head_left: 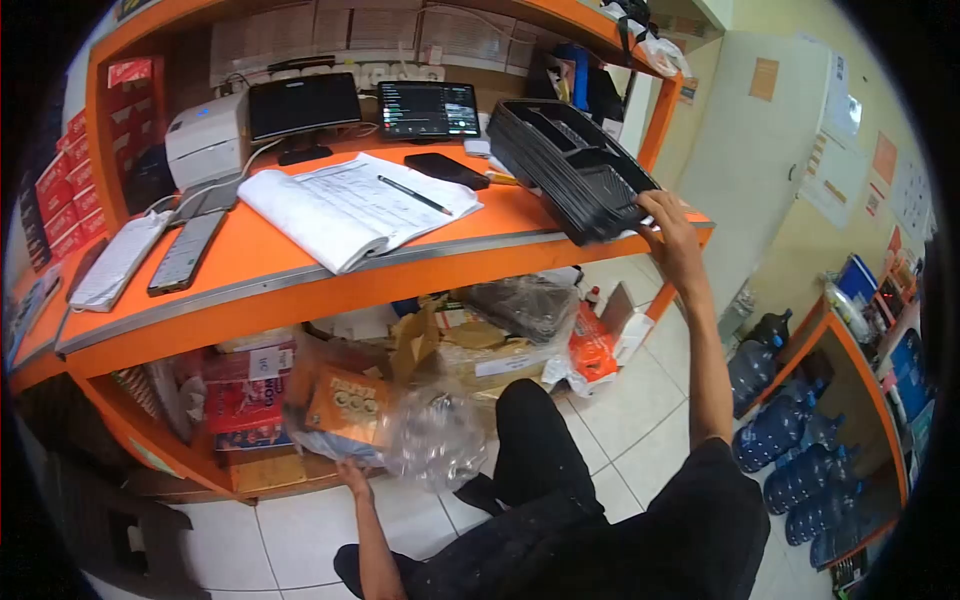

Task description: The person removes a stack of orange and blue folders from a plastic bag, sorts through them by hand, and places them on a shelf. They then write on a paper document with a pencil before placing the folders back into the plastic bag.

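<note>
A stack of black plastic compartment trays [560, 145] sits tilted at the right end of the orange desk, its near corner reaching past the edge. My right hand [668, 228] is closed on that near corner, fingers over the rim. Low down by the shelf under the desk, my left hand [355, 480] is open, its fingertips right at the bottom of a clear plastic bag with an orange packet [345, 402] inside. Beside it bulges crumpled clear plastic [435, 435].
On the desk [300, 295] lie open papers [350, 205] with a pen, a black phone [447, 170], a label printer [208, 140] and screens. Cardboard and bags fill the shelf below, with a red bag [592, 350] at its right. Large water bottles [800, 480] stand at right.
</note>
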Available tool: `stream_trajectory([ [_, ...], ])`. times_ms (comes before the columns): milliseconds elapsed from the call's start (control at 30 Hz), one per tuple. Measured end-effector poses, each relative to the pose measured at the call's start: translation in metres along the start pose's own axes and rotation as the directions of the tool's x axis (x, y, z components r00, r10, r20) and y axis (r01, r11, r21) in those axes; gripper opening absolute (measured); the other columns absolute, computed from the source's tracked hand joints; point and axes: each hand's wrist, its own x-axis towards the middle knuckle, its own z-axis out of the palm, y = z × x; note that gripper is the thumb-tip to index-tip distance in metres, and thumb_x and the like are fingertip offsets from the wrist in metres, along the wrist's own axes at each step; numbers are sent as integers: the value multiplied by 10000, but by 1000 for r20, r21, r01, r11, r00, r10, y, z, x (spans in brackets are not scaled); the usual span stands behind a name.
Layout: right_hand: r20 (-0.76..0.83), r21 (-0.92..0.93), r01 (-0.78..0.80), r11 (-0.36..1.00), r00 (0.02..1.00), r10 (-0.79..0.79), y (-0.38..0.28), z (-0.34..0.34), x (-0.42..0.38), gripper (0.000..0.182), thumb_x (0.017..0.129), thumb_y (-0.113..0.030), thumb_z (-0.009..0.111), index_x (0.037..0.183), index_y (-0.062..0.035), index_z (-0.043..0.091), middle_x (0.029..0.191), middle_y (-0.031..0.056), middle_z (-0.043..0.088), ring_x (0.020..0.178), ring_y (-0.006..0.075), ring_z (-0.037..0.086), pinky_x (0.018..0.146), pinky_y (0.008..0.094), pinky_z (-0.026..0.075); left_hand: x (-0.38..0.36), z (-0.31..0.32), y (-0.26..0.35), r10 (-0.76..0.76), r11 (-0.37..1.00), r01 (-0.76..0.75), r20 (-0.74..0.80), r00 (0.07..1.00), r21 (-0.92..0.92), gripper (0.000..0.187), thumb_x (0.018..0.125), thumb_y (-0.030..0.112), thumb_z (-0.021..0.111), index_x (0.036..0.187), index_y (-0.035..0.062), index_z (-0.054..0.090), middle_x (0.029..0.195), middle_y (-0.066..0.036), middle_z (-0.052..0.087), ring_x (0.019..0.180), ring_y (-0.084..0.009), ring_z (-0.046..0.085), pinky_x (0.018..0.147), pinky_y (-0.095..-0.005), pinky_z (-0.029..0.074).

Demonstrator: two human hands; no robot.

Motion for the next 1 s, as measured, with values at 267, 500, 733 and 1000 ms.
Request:
stream_trajectory([
  [267, 84, 72, -111, 991, 991, 105, 49, 42, 5, 576, 759, -19, 707, 1298, -70, 509, 1299, 149, 541, 1215, 310, 501, 1022, 384, 402, -39, 4, 19, -299, 951, 296, 19, 954, 84, 602, 914, 506, 496, 1396, 168, 373, 1446, -69, 369, 1281, -246, 415, 919, -496, 426],
  [500, 390, 630, -201, 750, 917, -81, -163, 107, -118, 637, 789, -176, 724, 1322, -90, 385, 1288, 151, 471, 1104, 309, 515, 907, 377, 442, -196, 22, -92, -404, 830, 541, 815, 416, 135, 578, 861, 327, 662, 1332, 62, 458, 1179, -116, 572, 1053, -223, 572, 822, -375, 506],
  [733, 828, 560, -403, 723, 283, -484, -220, 193, -202, 583, 737, -163, 711, 1264, -120, 465, 1171, 151, 537, 1100, 337, 527, 889, 441, 455, -185, 104, 73, -316, 948, 162, 786, 531, 272, 511, 847, 167, 698, 1291, 14, 496, 1115, -72, 627, 975, -181, 599, 783, -337, 512],
  [1000, 149, 181, 40, 983, 986, -68, -117, 258, -91, 574, 684, -30, 661, 1236, -44, 506, 1225, 236, 476, 1095, 422, 508, 895, 459, 443, -152, 174, 69, 497, 299, -621, 437, 750, 725, 688, 741, 169, 737, 1339, 60, 414, 1313, -199, 399, 1145, -357, 453, 973, -483, 359],
])
